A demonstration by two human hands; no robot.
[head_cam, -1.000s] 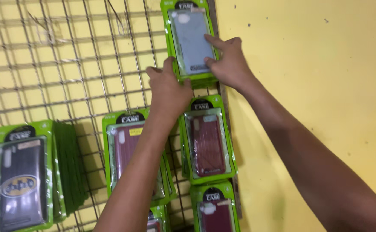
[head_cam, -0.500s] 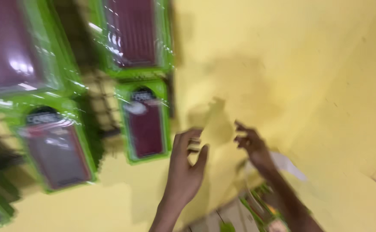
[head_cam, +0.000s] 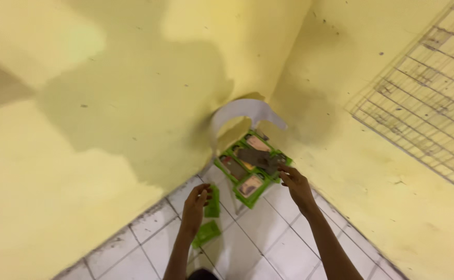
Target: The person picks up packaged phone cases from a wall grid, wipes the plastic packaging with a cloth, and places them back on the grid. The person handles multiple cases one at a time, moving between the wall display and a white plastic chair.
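Green phone-case packs [head_cam: 252,167] just beyond right hand [head_cam: 295,184]

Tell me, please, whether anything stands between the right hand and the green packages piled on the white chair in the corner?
Nothing visible does. The right hand is at the front edge of the pile of green packages on the white chair, its fingertips at or just short of it. The left hand is lower left, beside other green packages on the tiled floor.

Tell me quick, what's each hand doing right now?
Left hand: open, empty, beside a green package.
Right hand: open, empty, reaching near the packages on the chair.
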